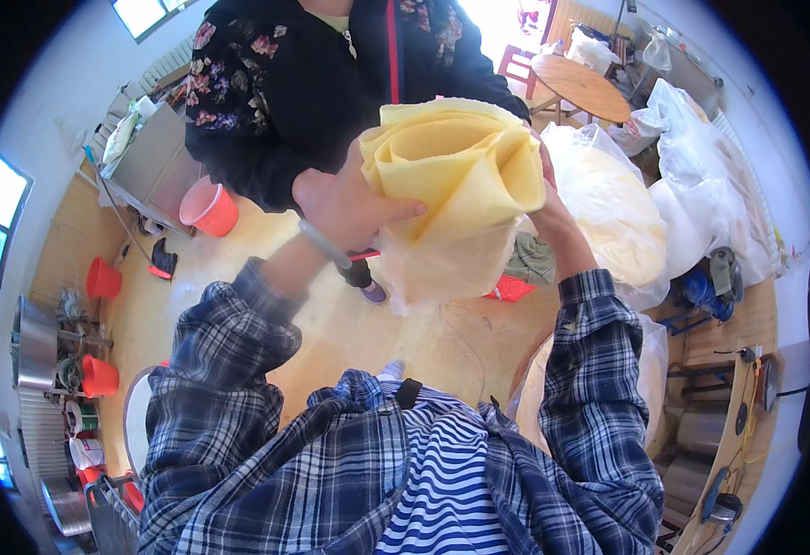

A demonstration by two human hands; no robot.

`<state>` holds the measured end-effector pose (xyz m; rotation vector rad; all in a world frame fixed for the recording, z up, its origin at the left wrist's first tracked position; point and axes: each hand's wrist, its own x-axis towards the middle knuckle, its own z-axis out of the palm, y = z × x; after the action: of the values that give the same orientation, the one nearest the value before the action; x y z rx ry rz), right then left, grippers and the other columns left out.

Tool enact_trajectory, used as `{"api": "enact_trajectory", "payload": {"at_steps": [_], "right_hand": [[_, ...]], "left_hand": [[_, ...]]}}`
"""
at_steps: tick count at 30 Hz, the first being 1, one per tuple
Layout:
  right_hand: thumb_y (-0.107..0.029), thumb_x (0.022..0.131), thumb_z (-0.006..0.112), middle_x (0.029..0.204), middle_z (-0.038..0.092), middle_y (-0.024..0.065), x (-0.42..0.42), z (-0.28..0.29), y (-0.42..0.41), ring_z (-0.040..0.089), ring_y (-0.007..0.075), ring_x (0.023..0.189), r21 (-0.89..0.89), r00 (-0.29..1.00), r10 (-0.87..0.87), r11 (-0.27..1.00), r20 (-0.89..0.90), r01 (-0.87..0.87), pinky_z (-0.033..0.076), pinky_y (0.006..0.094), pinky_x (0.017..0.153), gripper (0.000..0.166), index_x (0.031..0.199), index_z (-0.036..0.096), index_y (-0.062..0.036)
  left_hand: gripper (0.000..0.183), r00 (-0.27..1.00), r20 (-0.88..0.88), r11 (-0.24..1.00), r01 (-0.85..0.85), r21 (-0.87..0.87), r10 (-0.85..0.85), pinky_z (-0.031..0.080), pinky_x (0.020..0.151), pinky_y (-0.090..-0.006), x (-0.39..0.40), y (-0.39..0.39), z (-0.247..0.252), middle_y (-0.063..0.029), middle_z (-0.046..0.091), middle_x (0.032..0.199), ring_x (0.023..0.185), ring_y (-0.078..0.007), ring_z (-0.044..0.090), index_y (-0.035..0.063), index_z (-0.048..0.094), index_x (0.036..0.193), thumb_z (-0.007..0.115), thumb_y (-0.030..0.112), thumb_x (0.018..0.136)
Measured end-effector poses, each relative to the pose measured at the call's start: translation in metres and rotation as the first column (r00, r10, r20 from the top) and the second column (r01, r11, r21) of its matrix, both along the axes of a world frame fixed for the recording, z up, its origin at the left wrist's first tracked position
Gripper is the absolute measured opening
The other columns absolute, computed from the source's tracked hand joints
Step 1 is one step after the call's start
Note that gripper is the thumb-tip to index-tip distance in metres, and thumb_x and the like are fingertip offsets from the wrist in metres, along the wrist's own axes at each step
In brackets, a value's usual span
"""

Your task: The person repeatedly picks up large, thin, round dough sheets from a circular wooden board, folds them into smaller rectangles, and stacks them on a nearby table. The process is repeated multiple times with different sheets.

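My left hand (349, 198), with a pale bangle (324, 244) at the wrist, grips the left side of a folded roll of thin yellow sheets (440, 177). The sheets look like large thin pancakes. Around the roll's lower part hangs a clear plastic bag (440, 267). My right hand (552, 207) holds the opposite side, its fingers partly hidden behind the roll. The roll's open, coiled end faces up towards me. Close in front stands another person in a black flowered jacket (294, 83); their hands are mostly hidden behind the roll and my hands.
Bagged round yellow sheets (602, 208) lie at the right, near a round wooden table (580, 87). A red basket (512, 288) with a cloth (531, 258) stands beyond my right forearm. Red buckets (209, 207) and a broom (159, 270) are at the left.
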<state>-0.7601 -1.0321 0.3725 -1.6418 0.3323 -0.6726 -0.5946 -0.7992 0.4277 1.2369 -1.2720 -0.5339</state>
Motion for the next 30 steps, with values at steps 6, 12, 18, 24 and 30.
{"api": "enact_trajectory", "payload": {"at_steps": [6, 12, 18, 24, 30], "right_hand": [[-0.003, 0.065, 0.076, 0.118, 0.049, 0.0064, -0.015, 0.023, -0.012, 0.058, 0.0168, 0.097, -0.115, 0.984, 0.012, 0.993, -0.176, -0.033, 0.049, 0.0279, 0.083, 0.056, 0.115, 0.052, 0.0007], [-0.012, 0.072, 0.075, 0.095, 0.065, 0.008, -0.001, 0.033, -0.005, 0.062, 0.0173, 0.091, -0.5, 0.975, -0.038, 0.863, -0.218, -0.078, 0.048, 0.027, 0.082, 0.036, 0.104, 0.06, -0.003], [-0.015, 0.08, 0.069, 0.092, 0.066, 0.0069, -0.012, 0.053, 0.0, 0.062, 0.0152, 0.087, -0.326, 0.983, -0.081, 0.945, -0.163, 0.024, 0.05, 0.0266, 0.077, 0.026, 0.102, 0.062, -0.0017], [-0.013, 0.087, 0.063, 0.089, 0.064, 0.003, -0.073, 0.017, -0.007, 0.059, 0.0085, 0.08, -0.031, 0.987, -0.152, 0.988, 0.047, 0.153, 0.049, 0.0233, 0.072, 0.02, 0.103, 0.061, -0.0016], [-0.021, 0.085, 0.063, 0.084, 0.064, 0.0029, -0.115, -0.118, 0.02, 0.058, 0.0096, 0.076, 0.369, 0.907, -0.283, 0.844, -0.312, 0.39, 0.048, 0.0255, 0.069, 0.023, 0.099, 0.063, -0.0032]], "left_hand": [[0.067, 0.972, 0.224, 0.899, -0.038, 0.437, -0.068, 0.05, 0.081, -0.0278, 0.021, -0.003, 0.019, -0.0134, 0.06, 0.107, 0.095, -0.0166, 0.059, -0.0023, 0.039, 0.126, 0.075, 0.006, 0.07], [0.043, 0.623, 0.747, 0.809, -0.303, 0.503, -0.231, 0.05, 0.081, -0.032, 0.005, -0.018, 0.023, -0.0156, 0.062, 0.106, 0.091, -0.0255, 0.063, -0.0001, 0.053, 0.118, 0.064, 0.018, 0.081], [0.028, 0.536, 0.83, 0.941, -0.337, 0.046, 0.152, 0.05, 0.079, -0.0338, 0.0, -0.017, 0.04, -0.014, 0.061, 0.109, 0.093, -0.0256, 0.062, 0.0036, 0.061, 0.108, 0.063, 0.013, 0.082], [0.028, 0.634, 0.705, 0.919, -0.022, -0.394, 0.318, 0.05, 0.079, -0.0348, -0.027, -0.032, 0.014, -0.0146, 0.063, 0.095, 0.082, -0.0296, 0.061, 0.0007, 0.059, 0.102, 0.063, -0.007, 0.075], [0.025, 0.859, 0.508, 0.969, -0.066, 0.237, -0.065, 0.048, 0.06, -0.0284, -0.029, -0.12, -0.141, -0.0103, 0.06, 0.09, 0.066, -0.0159, 0.056, 0.0029, 0.062, 0.1, 0.058, -0.004, 0.076]]}}
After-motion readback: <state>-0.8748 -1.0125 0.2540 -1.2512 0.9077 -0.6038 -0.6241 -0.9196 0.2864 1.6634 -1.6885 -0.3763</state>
